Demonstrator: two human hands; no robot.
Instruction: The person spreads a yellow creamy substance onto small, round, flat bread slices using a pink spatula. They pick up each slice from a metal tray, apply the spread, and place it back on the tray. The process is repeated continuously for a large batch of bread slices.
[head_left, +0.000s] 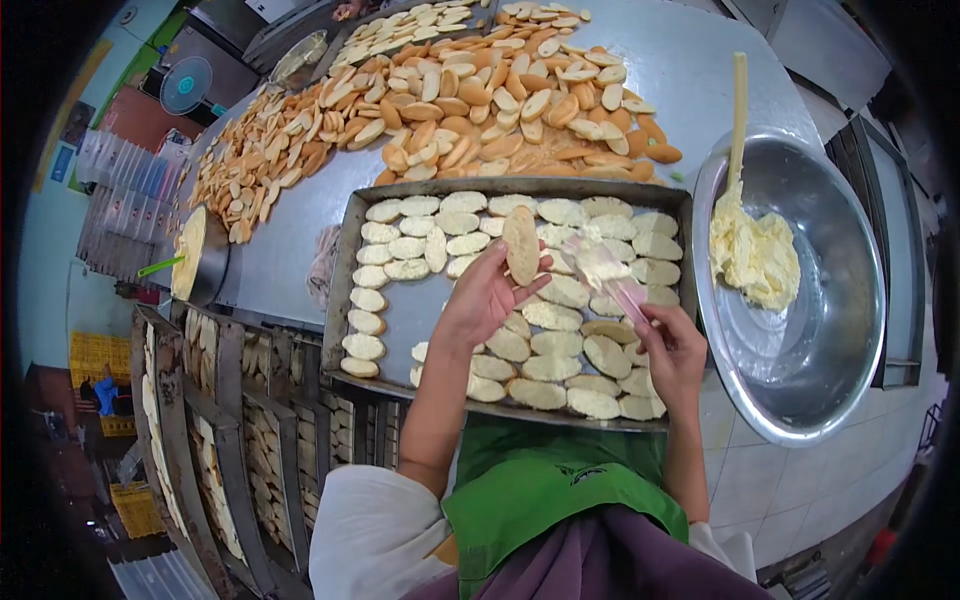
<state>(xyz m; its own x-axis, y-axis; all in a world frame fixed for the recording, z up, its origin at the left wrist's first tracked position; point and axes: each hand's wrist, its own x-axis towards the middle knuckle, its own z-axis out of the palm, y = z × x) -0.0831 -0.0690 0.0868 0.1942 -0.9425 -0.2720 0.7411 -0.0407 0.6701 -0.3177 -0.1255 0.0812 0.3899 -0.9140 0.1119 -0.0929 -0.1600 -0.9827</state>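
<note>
Over the middle of a metal baking tray (409, 315), my left hand (487, 289) holds an oval bread slice (521, 246) upright between thumb and fingers. My right hand (670, 341) grips the handle of a pinkish plastic spatula (626, 294). A lump of pale yellow cream (598, 262) covers its blade, which is tilted toward the slice but apart from it. Rows of cream-coated bread slices (555, 315) lie in the tray, with a bare patch of metal at its left middle.
Loose bread slices (480, 97) are heaped behind the tray. On the right stands a large steel basin (810, 375) holding cream (757, 255) and a long-handled spatula (739, 120). A pot (214, 259) sits at the left table edge, above a rack of filled trays (247, 450). A crumpled cloth (322, 262) lies near the tray.
</note>
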